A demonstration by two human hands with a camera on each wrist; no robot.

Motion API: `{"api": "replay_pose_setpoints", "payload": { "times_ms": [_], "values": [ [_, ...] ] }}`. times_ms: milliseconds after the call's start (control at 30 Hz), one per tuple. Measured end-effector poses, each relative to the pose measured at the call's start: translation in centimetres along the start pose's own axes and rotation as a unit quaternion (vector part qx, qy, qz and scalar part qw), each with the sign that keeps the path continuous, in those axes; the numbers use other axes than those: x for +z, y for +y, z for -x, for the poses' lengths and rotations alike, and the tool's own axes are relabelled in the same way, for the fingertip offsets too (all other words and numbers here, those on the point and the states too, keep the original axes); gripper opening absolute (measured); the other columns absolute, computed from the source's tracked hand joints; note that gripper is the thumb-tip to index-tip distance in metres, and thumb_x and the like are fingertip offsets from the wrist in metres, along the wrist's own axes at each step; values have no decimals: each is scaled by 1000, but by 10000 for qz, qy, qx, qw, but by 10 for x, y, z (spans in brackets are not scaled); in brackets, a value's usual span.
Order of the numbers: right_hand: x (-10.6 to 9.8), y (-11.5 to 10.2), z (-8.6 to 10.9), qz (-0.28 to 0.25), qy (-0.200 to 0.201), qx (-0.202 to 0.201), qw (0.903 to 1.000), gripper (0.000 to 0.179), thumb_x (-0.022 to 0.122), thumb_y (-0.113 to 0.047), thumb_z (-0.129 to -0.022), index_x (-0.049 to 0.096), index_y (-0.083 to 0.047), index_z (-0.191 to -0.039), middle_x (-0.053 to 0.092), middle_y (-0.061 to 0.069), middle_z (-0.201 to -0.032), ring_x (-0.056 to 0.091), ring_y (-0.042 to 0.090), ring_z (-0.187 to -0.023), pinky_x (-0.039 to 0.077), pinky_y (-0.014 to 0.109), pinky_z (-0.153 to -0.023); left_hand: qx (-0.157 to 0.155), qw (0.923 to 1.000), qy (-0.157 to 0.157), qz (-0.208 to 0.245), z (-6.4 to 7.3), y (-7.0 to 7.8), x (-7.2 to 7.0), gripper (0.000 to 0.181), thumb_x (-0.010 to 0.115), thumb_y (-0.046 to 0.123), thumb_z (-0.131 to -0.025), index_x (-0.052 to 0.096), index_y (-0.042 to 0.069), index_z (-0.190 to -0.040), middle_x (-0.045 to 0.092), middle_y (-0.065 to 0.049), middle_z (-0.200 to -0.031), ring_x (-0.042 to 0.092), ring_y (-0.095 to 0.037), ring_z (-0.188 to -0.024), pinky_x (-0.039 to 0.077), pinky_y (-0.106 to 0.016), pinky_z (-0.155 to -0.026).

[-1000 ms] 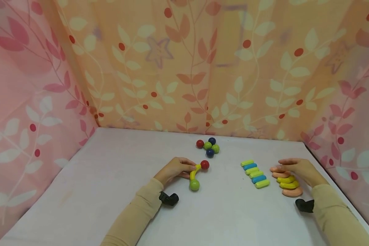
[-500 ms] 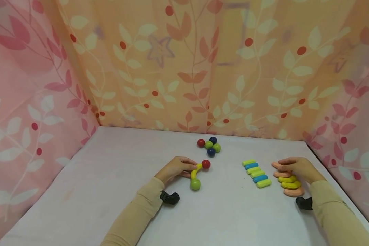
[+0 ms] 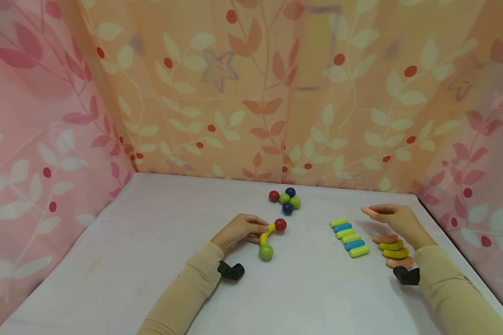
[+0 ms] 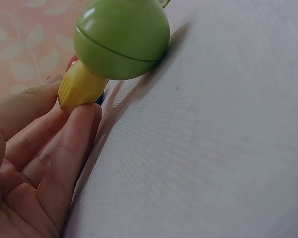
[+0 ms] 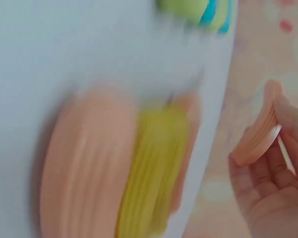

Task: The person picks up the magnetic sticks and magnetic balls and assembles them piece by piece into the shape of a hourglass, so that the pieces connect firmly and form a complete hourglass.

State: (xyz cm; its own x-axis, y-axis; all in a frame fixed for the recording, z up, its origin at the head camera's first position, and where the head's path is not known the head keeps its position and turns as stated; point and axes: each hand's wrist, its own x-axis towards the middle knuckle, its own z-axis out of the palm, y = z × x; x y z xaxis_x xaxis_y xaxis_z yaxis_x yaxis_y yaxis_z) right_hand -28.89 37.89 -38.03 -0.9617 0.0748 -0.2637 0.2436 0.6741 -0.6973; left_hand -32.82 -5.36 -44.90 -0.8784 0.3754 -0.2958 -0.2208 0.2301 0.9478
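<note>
My left hand pinches a curved yellow piece with ridged sides. A green ball joins its near end and a red ball its far end; in the left wrist view the green ball sits against the yellow piece. My right hand holds a curved peach-coloured piece between thumb and fingers, lifted off the table. The right wrist view shows this ridged peach piece in the fingers. Below that hand lie more curved pieces, yellow and peach, in a row.
Several short green and blue rods lie in a slanted row left of the curved pieces. Farther back, loose red, green and blue balls cluster on the white table. Patterned curtains enclose the back and sides.
My right hand has taken the farthest peach piece from the row and raised it up and slightly left. The left hand stays where it was, still pinching the yellow piece.
</note>
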Motion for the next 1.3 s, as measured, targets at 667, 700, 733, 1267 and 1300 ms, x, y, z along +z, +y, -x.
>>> {"api": "replay_pose_setpoints", "payload": {
  "times_ms": [667,700,733,1267,1300],
  "values": [
    [68,-58,1,-501,-208,-567,9969,62,59,-49,-97,57,-4,-139,69,11,-115,58,23,-108,48,39,-92,-85,10000,-2,19,1,2,-1,32,77,26,-87,73,9,-114,69,-9,-111,66,-16,-88,61,-25,-75],
    [72,-60,0,-530,-224,-589,9966,59,59,-46,-98,57,-2,-138,71,10,-115,60,21,-104,49,34,-89,-75,10000,-7,25,1,2,0,32,77,26,-87,73,9,-114,69,-9,-111,66,-16,-89,61,-25,-75],
    [76,-62,-1,-518,-237,-591,9966,58,60,-44,-98,58,-2,-137,72,10,-114,61,19,-101,49,30,-85,-76,10000,-8,36,1,2,0,32,77,26,-87,73,9,-114,69,-9,-111,65,-16,-89,60,-25,-75],
    [126,-82,-9,-1013,-639,-433,9919,39,57,-26,-102,63,2,-128,73,10,-110,62,9,-82,50,21,-69,25,9999,-23,169,2,2,-1,29,75,21,-89,72,6,-114,70,-8,-107,65,-14,-86,60,-23,-71],
    [128,-82,-10,-992,-642,-475,9919,38,56,-25,-102,64,2,-128,73,9,-109,62,9,-82,50,21,-69,21,9998,-21,174,2,2,-1,29,75,21,-89,73,6,-114,70,-8,-107,65,-14,-86,60,-23,-71]
  ]
}}
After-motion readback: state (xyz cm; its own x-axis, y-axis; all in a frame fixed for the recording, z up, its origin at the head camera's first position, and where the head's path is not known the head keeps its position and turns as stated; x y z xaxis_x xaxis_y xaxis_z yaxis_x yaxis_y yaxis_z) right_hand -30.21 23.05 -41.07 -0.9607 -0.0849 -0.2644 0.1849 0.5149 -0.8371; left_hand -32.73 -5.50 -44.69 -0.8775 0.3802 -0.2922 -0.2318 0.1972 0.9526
